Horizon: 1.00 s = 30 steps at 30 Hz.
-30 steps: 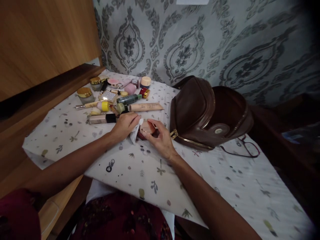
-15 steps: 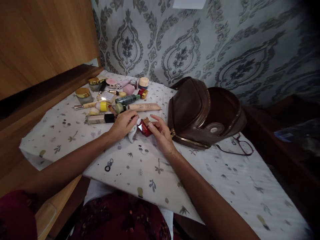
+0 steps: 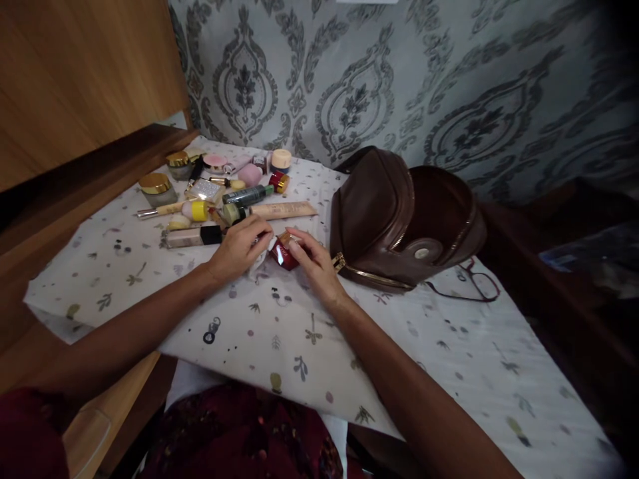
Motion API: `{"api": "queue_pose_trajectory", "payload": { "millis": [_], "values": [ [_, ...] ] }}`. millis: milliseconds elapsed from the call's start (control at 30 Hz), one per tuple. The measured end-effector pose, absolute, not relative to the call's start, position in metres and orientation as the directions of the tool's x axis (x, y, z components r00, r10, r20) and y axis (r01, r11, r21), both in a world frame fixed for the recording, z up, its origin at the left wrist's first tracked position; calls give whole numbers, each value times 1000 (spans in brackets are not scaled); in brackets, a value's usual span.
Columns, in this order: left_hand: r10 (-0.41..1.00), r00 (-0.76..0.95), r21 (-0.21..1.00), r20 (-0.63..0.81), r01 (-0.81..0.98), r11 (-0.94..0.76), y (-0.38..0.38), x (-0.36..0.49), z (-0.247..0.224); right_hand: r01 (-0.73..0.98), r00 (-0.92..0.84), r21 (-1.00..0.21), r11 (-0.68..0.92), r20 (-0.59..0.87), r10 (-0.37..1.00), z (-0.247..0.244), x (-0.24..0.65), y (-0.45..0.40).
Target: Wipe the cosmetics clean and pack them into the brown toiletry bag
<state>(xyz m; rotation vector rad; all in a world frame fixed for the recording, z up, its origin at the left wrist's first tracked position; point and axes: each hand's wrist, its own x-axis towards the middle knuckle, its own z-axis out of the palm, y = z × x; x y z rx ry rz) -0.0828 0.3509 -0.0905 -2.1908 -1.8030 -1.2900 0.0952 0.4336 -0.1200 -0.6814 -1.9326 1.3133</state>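
Between the forearms [image 3: 150, 326] the tabletop [image 3: 264, 316] lies open from its front edge up to the red bottle [image 3: 283, 255]. Past that, the beige tube [image 3: 284, 211] and crowded cosmetics [image 3: 244, 195] obstruct a low pass toward the wall [image 3: 299, 73]. A black-capped bottle [image 3: 186, 238] sits just beside the left hand [image 3: 239, 247]; the brown bag [image 3: 369, 213] rises close by the right hand [image 3: 317, 271], barring sideways travel, while open tabletop runs in front of it toward the glasses [image 3: 493, 295]

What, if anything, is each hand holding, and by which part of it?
The right hand holds the near red jar by its gold end; the left hand holds a white cloth, exact grip hidden.
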Motion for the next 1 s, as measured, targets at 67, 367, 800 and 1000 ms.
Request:
{"api": "queue_pose_trajectory", "payload": {
  "millis": [67,367,800,1000],
  "values": [
    [812,3,457,584,825,-332,352,-85,-91,45,-607,-940,337,242,757,-123,95,435],
    [886,169,212,433,936,-282,345,-93,-98,38,-574,-931,363,277,770,-125,95,436],
    [898,344,141,274,909,-391,302,-96,-96,54,-572,-928,368,273,773,-124,94,434],
    [921,49,414,386,883,-221,318,-106,-82,52,-573,-927,370,276,772,-121,93,428]
  ]
}}
